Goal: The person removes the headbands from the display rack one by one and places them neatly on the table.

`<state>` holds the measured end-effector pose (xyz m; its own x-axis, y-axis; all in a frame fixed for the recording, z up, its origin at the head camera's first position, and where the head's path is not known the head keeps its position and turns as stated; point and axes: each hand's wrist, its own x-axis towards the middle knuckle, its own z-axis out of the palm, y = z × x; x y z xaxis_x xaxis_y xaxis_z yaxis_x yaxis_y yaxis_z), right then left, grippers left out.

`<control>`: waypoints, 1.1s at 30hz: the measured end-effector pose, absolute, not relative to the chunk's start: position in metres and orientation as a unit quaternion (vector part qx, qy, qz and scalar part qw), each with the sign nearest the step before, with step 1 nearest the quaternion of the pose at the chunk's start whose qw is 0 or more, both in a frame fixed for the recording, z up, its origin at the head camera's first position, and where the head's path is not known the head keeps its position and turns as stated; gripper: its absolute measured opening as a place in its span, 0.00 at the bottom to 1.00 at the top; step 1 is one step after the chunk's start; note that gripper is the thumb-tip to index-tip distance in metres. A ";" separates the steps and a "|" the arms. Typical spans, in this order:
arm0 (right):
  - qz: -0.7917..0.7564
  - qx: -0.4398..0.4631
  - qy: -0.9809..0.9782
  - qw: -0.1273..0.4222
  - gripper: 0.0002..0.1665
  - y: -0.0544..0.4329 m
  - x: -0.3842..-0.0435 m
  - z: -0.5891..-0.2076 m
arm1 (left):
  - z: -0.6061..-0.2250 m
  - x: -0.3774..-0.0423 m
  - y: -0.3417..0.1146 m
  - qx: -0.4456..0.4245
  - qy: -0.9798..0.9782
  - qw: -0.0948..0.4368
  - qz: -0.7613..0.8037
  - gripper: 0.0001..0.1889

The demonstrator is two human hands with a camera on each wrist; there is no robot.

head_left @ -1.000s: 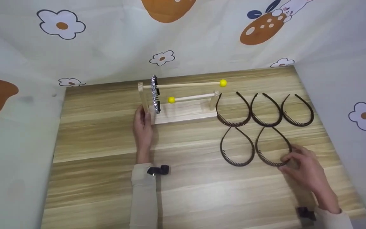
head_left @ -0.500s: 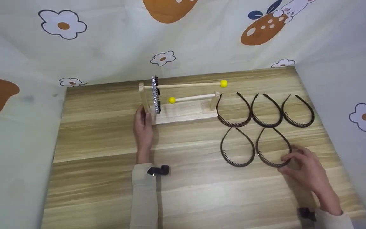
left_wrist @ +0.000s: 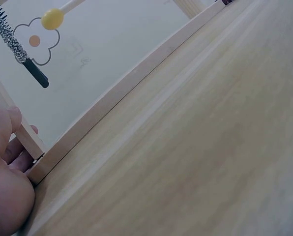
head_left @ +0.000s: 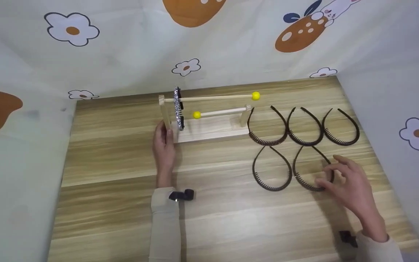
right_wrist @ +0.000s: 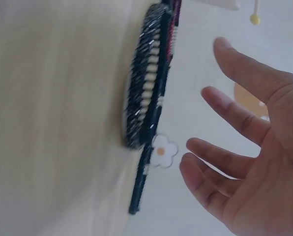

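My left hand (head_left: pixel 164 147) grips the left post of a wooden headband stand (head_left: pixel 213 129), thumb in front and fingers behind it, as the left wrist view also shows. A silver glittery headband (head_left: pixel 177 109) hangs on the stand's upper rod, near that post. My right hand (head_left: pixel 355 191) hovers over the right side of the nearest-row dark toothed headband (head_left: pixel 298 178), thumb and fingers spread apart and holding nothing. In the right wrist view, the fingers stand clear of the headband (right_wrist: pixel 136 98).
Left of it lies another dark headband (head_left: pixel 272 188), and three more, such as the middle one (head_left: pixel 320 133), form a row behind. The stand's two rods end in yellow balls (head_left: pixel 255 95). Patterned cloth (head_left: pixel 129 54) rises around the wooden table (head_left: pixel 115 203).
My right hand has lifted off the dark headband's right side and its fingers have parted. That headband stays where it was. The left hand and stand have not moved.
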<state>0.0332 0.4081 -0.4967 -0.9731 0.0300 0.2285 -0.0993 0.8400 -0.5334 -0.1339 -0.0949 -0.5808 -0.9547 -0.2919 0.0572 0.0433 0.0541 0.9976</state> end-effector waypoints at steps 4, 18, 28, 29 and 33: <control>0.305 0.012 -0.943 0.130 0.19 0.393 0.027 -0.489 | -0.579 -0.132 -0.095 0.093 -0.718 0.118 -0.680 0.25; 0.353 0.064 -0.908 0.215 0.18 0.332 -0.003 -0.474 | -0.581 -0.132 -0.095 0.091 -0.720 0.119 -0.678 0.25; 0.426 0.108 -0.872 0.218 0.19 0.290 -0.024 -0.465 | -0.579 -0.132 -0.095 0.086 -0.714 0.124 -0.684 0.25; 0.432 0.112 -0.869 0.216 0.19 0.286 -0.025 -0.465 | -0.579 -0.132 -0.095 0.088 -0.715 0.123 -0.683 0.25; 0.460 0.124 -0.856 0.203 0.18 0.268 -0.030 -0.462 | -0.579 -0.131 -0.095 0.092 -0.717 0.121 -0.680 0.25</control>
<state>-0.0304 0.2678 -0.4623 -0.8865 -0.0252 0.4621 -0.3992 0.5467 -0.7360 -0.1309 -0.0947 -0.5793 -0.9535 -0.2976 0.0482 0.0324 0.0578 0.9978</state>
